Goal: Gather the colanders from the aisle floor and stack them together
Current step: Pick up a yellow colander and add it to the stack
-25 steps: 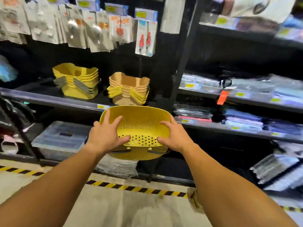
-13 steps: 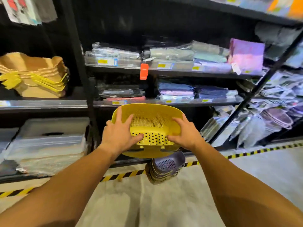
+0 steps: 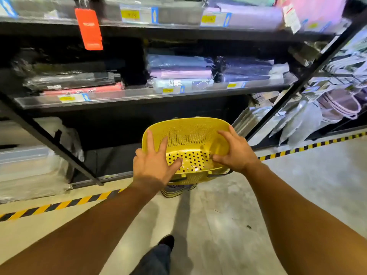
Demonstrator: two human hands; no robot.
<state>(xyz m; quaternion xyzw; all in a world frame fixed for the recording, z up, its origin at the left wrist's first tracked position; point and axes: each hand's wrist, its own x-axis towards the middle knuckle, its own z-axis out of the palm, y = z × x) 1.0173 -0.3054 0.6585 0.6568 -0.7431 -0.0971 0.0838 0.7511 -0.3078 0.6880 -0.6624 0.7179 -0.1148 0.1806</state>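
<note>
I hold a yellow perforated colander (image 3: 190, 139) in both hands, its open side facing me. My left hand (image 3: 154, 165) grips its left rim with the fingers spread over the edge. My right hand (image 3: 233, 152) grips the right rim, thumb inside. Directly below it, on the aisle floor, stands a stack of colanders (image 3: 174, 190) with a grey one on top; the yellow colander hides most of the stack.
Black shelving (image 3: 139, 96) with folded, wrapped textiles stands ahead. A yellow-black hazard stripe (image 3: 59, 205) runs along the shelf base. Clear storage boxes (image 3: 25, 163) sit low at the left, bagged goods (image 3: 317, 116) at the right. My foot (image 3: 165, 241) is on the concrete floor.
My view has swung right and down, away from the shelved colander stacks. The yellow colander, still in both hands, has come lower and now sits right over the floor stack.
</note>
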